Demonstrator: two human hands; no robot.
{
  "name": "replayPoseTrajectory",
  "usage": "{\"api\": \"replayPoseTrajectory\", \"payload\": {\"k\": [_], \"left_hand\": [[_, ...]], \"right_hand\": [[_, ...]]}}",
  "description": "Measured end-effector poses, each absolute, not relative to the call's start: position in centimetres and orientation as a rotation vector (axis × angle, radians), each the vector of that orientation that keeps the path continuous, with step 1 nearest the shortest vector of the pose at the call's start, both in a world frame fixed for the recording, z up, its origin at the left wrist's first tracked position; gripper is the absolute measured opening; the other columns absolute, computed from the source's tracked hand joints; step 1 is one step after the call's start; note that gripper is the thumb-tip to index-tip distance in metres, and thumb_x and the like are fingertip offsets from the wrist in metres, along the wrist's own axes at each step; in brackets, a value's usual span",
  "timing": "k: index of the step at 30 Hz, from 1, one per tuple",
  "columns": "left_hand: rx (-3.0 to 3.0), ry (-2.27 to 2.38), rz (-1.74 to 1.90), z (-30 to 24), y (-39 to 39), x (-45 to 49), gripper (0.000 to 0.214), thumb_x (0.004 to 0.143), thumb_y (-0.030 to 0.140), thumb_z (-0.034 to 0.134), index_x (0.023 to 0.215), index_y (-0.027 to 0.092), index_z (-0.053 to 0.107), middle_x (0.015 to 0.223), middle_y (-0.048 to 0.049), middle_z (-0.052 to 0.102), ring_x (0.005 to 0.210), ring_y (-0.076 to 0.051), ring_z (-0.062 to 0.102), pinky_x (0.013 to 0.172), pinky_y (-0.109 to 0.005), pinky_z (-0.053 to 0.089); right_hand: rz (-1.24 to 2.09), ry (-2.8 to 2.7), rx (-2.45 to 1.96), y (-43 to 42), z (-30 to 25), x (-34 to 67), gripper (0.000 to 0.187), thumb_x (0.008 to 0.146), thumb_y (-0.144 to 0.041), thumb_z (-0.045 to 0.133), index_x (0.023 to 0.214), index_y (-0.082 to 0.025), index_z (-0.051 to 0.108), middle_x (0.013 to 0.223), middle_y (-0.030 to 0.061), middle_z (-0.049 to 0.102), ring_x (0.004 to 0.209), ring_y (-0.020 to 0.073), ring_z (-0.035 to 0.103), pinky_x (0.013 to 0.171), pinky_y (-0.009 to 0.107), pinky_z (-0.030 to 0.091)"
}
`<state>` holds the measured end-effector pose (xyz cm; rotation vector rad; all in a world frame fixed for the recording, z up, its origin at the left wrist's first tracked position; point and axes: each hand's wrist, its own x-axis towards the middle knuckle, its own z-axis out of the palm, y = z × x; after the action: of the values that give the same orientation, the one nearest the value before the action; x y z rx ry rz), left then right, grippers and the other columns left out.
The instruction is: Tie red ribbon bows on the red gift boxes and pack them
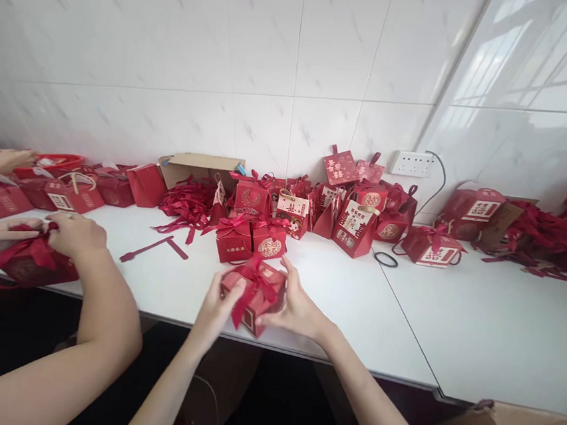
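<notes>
Grip: left hand [219, 302] and right hand [299, 306], half-curled around red box [252, 318]
White table [357, 326]: box near front edge
Bow [257, 281]: tied; step apparently adjustment
Next move: calls for steady two-sided support
Rear boxes [233, 246]: clustered just behind

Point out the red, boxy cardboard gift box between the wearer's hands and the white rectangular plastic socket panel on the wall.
Red, boxy cardboard gift box [256, 308]: head view, on its near side.
White rectangular plastic socket panel [412, 163]: head view, middle of its front face.
</notes>
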<state>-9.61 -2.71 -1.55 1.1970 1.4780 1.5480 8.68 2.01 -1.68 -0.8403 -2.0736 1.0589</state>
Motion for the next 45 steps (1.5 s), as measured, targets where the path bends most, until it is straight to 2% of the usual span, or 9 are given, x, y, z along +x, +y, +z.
{"api": "replayPoseTrajectory", "payload": {"k": [6,9,12,16,24,28,31,36,45], "left_hand": [[1.232,1.286,1.247,-0.7,-4.4,-5.4,0.055,0.081,0.052,0.049,0.127,0.023,0.042,0.121,-0.0083,0.056,0.102,-0.023,0.06,0.083,-0.032,0.049],[1.191,1.317,1.239,-0.8,-3.3,-5.3,0.054,0.081,0.057,0.045,0.121,0.02,0.043,0.105,-0.0074,0.061,0.086,-0.02,0.062,0.071,-0.029,0.049],[1.263,1.334,1.155,-1.0,-2.4,-5.8,0.042,0.08,0.058,0.046,0.091,0.018,0.054,0.078,-0.0016,0.06,0.068,-0.016,0.058,0.061,-0.025,0.044],[1.338,1.269,1.119,-0.9,-2.2,-6.0,0.037,0.079,0.051,0.053,0.062,0.017,0.048,0.06,0.0033,0.048,0.058,-0.011,0.047,0.057,-0.022,0.038],[1.26,1.11,1.152,-0.5,-2.5,-5.8,0.027,0.075,0.038,0.059,0.061,0.017,0.048,0.061,0.0021,0.051,0.062,-0.013,0.049,0.062,-0.024,0.041],[0.677,1.123,1.744,0.6,-1.1,-9.4,0.03,0.066,0.028,0.06,0.054,0.019,0.034,0.048,0.0078,0.033,0.048,-0.008,0.038,0.055,-0.022,0.039],[0.501,1.049,1.926,2.3,-0.1,-11.3,0.025,0.067,0.022,0.056,0.056,0.018,0.034,0.051,0.0076,0.035,0.052,-0.008,0.042,0.058,-0.02,0.042],[0.58,0.855,1.868,6.5,0.7,-10.5,0.01,0.071,0.023,0.053,0.064,0.019,0.047,0.072,0.0022,0.058,0.071,-0.011,0.057,0.066,-0.023,0.048],[1.059,0.537,1.523,12.3,1.1,-4.4,0.016,0.072,0.031,0.064,0.075,0.015,0.064,0.074,-0.0015,0.065,0.068,-0.012,0.06,0.064,-0.024,0.049]], "right_hand": [[1.09,-1.905,-0.89,-1.8,-2.7,15.6,0.098,0.073,-0.034,0.064,0.142,-0.026,-0.004,0.15,0.014,0.008,0.138,0.0248,0.017,0.109,0.046,0.024],[0.852,-1.695,-1.088,-3.9,-2.2,17.8,0.071,0.08,-0.038,0.054,0.138,-0.023,0.016,0.143,0.0136,0.029,0.13,0.0233,0.035,0.102,0.042,0.036],[0.681,-1.389,-1.402,-6.1,-1.1,18.3,0.039,0.088,-0.049,0.036,0.102,-0.017,0.053,0.09,0.0101,0.064,0.082,0.0203,0.062,0.074,0.033,0.05],[1.081,-1.493,-1.546,-8.2,-0.6,16.5,0.056,0.087,-0.059,0.031,0.061,-0.017,0.056,0.04,0.0008,0.052,0.039,0.0135,0.05,0.048,0.025,0.042],[1.448,-1.272,-1.138,-6.6,-1.8,14.0,0.038,0.078,-0.054,0.051,0.068,-0.017,0.053,0.04,-0.0045,0.051,0.032,0.0095,0.047,0.034,0.018,0.035],[1.176,-0.631,-0.912,-4.7,-1.1,19.3,0.029,0.065,-0.035,0.063,0.054,-0.019,0.042,0.037,-0.0114,0.028,0.031,0.0036,0.033,0.03,0.014,0.028],[1.096,-0.54,-0.94,-3.8,-0.3,22.5,0.024,0.062,-0.029,0.066,0.054,-0.018,0.046,0.049,-0.0077,0.036,0.047,0.0063,0.046,0.033,0.015,0.034],[1.079,-0.638,-0.806,-2.2,2.7,22.4,0.017,0.064,-0.03,0.066,0.056,-0.018,0.057,0.078,0.0006,0.061,0.084,0.0155,0.06,0.064,0.025,0.055],[1.156,-1.233,-0.484,-0.3,11.5,15.8,0.03,0.082,-0.042,0.052,0.084,-0.019,0.072,0.093,0.0055,0.071,0.088,0.019,0.065,0.085,0.036,0.05]]}}
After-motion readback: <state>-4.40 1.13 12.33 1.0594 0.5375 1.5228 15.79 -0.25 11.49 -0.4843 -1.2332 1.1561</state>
